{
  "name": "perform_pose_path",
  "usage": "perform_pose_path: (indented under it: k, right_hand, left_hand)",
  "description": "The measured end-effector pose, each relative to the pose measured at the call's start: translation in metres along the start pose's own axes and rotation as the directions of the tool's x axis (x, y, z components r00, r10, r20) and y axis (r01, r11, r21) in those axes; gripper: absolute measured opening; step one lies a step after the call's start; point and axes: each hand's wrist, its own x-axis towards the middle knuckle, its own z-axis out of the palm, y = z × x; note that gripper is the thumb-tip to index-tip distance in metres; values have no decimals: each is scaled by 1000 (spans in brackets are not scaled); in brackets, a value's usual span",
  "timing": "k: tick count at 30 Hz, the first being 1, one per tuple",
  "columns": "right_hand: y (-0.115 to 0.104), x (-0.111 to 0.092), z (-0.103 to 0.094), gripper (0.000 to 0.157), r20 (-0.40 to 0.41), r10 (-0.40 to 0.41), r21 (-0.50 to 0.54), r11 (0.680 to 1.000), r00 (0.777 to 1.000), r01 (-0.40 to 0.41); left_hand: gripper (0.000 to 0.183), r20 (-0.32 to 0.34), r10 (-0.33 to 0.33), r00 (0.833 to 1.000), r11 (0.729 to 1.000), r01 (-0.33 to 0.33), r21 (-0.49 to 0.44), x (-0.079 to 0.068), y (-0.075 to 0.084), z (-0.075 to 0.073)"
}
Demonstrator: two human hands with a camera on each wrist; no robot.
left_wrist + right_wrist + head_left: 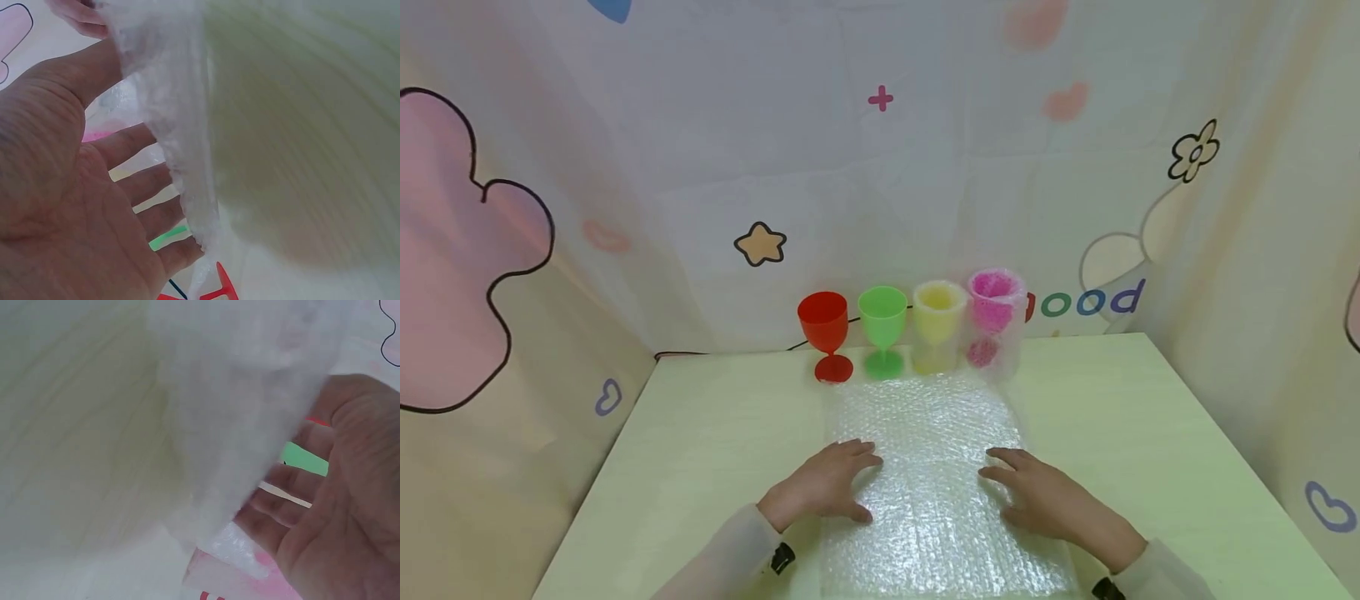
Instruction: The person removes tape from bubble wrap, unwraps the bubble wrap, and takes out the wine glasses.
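Observation:
A sheet of clear bubble wrap (925, 475) lies flat on the table between both hands. My left hand (831, 483) is at its left edge, fingers spread and fairly straight. On the right edge, my right hand (1045, 496) has its fingers spread too. In the left wrist view the fingertips of the left hand (81, 200) meet the wrap's edge (181, 125); the right wrist view has the right hand (350, 481) likewise against the wrap (231, 412). Behind the sheet stand a red goblet (823, 321), a green goblet (883, 313), a yellow goblet (937, 321) and a pink goblet (994, 304).
Bubble wrap surrounds the yellow and pink goblets; the red and green ones are bare. The pale table (715, 442) ends at a printed curtain (940, 183) behind the goblets. More curtain (1285, 292) hangs on the right side.

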Motion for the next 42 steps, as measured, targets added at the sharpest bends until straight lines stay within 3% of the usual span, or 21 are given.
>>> perform_pose_path:
  k: [5,13,17,24,33,38,42]
  right_hand:
    - [3,2,1,60,66,22,16,1000,998,-23]
    - [3,5,-1,63,131,90,56,994,987,-98]
    - [2,6,-1,63,160,119,80,988,980,-133]
    - [2,7,-1,62,160,114,81,988,981,-128]
    - [4,9,1,63,165,129,78,987,978,-144]
    - [4,9,3,61,144,100,50,993,984,-109]
    - [5,9,4,61,135,92,40,994,987,-98]
  left_hand:
    - [74,3,9,1000,1000,-9,-17,1,0,-2]
    - [69,2,-19,1000,999,19,-41,2,1,-11]
    - [67,-22,-21,1000,998,20,-62,3,8,-26]
    - [66,-104,18,994,998,-24,-62,7,28,-67]
    - [72,-223,31,974,998,-44,-54,31,56,-99]
    - [75,-251,-1,968,987,-40,-158,47,65,-112]
    - [78,-282,-74,957,944,-24,-329,65,64,-119]
